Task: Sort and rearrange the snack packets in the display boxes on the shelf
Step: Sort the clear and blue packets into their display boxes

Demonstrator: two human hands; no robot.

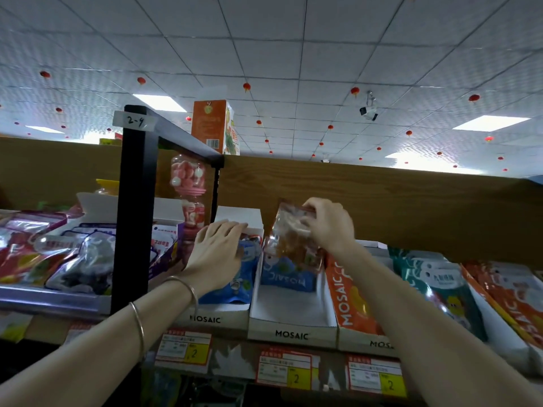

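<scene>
The right hand (329, 224) pinches the top of a crinkly clear packet (292, 233) with its fingers, holding it above the middle display box (291, 318). The left hand (219, 248) rests flat, fingers straight, on blue packets (235, 277) in the neighbouring box. Likely mid-sort; next, the glossy pouch must be lowered upright into the stiff white cardboard.

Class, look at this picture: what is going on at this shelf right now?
A person is sorting snack packets in white display boxes on a shop shelf. The right hand grips a clear packet of orange-brown snacks above the middle box, which looks mostly bare at the front. The left hand rests flat on the blue packets in the neighbouring box.
</scene>
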